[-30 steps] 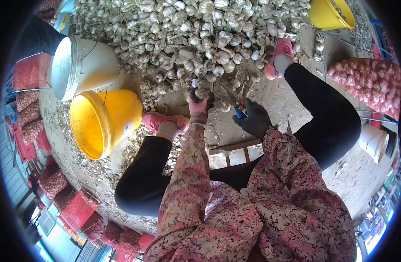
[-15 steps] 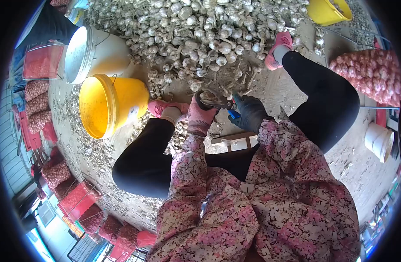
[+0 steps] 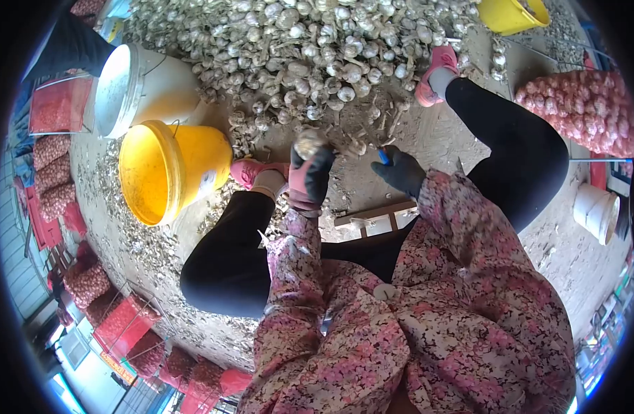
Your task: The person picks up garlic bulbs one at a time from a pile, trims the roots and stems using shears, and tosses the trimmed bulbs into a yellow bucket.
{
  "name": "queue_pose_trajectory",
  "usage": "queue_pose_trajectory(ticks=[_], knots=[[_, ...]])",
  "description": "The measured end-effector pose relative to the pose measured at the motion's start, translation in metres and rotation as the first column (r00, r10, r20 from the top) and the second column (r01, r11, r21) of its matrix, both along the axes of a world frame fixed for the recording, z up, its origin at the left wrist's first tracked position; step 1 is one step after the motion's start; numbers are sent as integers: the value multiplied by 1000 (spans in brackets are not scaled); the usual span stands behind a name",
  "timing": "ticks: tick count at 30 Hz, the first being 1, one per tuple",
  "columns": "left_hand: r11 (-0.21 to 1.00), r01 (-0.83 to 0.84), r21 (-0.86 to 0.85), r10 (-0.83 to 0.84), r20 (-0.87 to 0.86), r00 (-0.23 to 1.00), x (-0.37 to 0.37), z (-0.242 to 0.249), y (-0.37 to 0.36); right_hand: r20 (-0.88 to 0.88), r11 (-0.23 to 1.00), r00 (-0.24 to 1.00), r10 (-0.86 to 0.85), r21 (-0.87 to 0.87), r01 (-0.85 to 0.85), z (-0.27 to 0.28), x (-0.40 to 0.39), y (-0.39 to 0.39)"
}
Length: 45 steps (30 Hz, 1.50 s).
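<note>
My left hand [image 3: 310,176], in a pink and black glove, is closed around a garlic bulb [image 3: 309,143] that shows above the fingers, slightly blurred. In a dark glove, my right hand [image 3: 402,172] grips blue-handled pruning shears [image 3: 384,156]; only a bit of blue shows, and the blades cannot be made out. The two hands are apart, above the ground between my legs. Just beyond them spreads a big heap of garlic [image 3: 310,62], with loose bulbs and cut stems at its near edge.
To the left, a yellow bucket [image 3: 151,172] lies tipped toward me beside a white bucket [image 3: 120,90]. Another yellow bucket [image 3: 513,17] stands at the upper right. A net sack of garlic [image 3: 579,110] is right of my leg, above a white pail [image 3: 596,212]. Filled sacks [image 3: 89,276] line the left.
My hands have moved apart. The left has drawn slightly left with the garlic bulb and turned; the right, with the shears, has shifted right, away from the bulb.
</note>
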State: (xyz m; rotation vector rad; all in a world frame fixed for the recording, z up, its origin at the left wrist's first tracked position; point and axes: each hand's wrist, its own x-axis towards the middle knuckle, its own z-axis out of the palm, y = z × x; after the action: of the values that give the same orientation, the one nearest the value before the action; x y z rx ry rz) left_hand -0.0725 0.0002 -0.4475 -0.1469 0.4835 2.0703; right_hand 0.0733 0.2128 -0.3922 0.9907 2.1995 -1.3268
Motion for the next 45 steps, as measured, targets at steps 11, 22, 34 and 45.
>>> queue_pose_trajectory(ticks=[11, 22, 34, 45], knots=[[931, -172, -322, 1, -469, 883, 63, 11, 26, -234, 993, 972, -3, -112, -24, 29, 15, -30], [999, 38, 30, -37, -20, 999, 55, 15, 36, -177, 959, 984, -14, -279, -36, 11, 19, -30], [767, -637, 77, 642, -112, 759, -63, 106, -34, 53, 939, 986, 161, 300, -170, -35, 6, 32], [823, -194, -534, 370, 245, 896, 37, -21, 3, 340, 843, 848, 406, 218, -491, -68, -36, 15]])
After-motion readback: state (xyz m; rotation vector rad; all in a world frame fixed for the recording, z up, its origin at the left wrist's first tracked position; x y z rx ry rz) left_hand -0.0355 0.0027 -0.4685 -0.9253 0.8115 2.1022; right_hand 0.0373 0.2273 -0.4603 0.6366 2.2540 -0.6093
